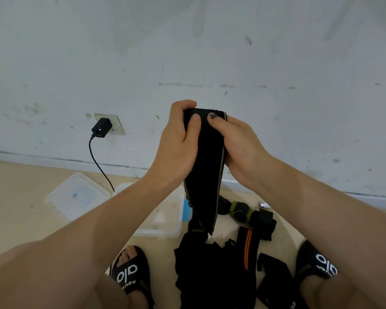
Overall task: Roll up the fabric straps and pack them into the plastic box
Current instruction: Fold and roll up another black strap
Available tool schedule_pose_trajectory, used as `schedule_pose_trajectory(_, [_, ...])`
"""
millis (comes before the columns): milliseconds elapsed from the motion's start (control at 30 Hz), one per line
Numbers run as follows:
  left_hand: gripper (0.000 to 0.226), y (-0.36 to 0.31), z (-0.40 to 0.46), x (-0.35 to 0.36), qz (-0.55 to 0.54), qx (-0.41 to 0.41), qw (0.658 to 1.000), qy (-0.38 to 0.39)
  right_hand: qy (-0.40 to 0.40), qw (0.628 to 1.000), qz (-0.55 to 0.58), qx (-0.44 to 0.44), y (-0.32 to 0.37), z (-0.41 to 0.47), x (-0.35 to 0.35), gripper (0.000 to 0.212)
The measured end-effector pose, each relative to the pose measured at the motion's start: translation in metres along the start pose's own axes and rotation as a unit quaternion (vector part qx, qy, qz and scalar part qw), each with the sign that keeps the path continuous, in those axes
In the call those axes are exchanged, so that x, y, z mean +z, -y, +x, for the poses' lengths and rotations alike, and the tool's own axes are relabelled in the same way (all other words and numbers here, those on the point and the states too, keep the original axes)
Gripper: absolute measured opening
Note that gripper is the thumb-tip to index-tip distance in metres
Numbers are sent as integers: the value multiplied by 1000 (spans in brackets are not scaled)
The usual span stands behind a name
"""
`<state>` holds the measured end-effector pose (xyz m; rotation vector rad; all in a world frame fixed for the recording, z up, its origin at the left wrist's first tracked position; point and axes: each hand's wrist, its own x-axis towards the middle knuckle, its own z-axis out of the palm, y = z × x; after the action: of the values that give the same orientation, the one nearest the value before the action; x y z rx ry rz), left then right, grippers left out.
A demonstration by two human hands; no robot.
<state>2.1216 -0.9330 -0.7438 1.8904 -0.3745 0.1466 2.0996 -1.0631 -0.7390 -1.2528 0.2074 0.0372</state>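
A wide black fabric strap (206, 166) with a grey edge hangs in front of me, raised at chest height. My left hand (178, 143) grips its top left corner, thumb pressed on the front. My right hand (236, 143) holds the top right edge, thumb on the front as well. The strap's lower end reaches down to a heap of black straps (214, 266) on the floor between my feet. The clear plastic box (165, 221) stands on the floor left of the heap, partly hidden behind my left forearm.
The box's clear lid (76, 197) lies on the floor at the left. A black charger (101, 128) sits in a wall socket, its cable running down behind the box. More straps, one green and black (241, 210), one orange-striped (247, 248), lie at the right. My sandalled feet flank the heap.
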Motion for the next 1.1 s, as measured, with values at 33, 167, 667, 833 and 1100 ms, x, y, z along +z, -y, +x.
schedule_pose_trajectory(33, [26, 0, 0, 0, 2, 4, 1000, 0, -1, 1000, -2, 4, 1, 1, 0, 27])
schedule_pose_trajectory(167, [26, -3, -1, 4, -7, 0, 1000, 3, -27, 999, -19, -3, 2, 2, 0, 28])
schedule_pose_trajectory(667, [22, -4, -9, 10, -63, -119, 989, 59, -15, 998, 23, 62, 10, 4, -12, 35])
schedule_pose_trajectory(833, [27, -5, 0, 8, -90, -167, 981, 29, 0, 999, -14, 30, 0, -3, -6, 25])
schedule_pose_trajectory(1100, [18, -2, 0, 8, -111, -203, 971, 64, -27, 999, 0, 33, 2, -2, -8, 22])
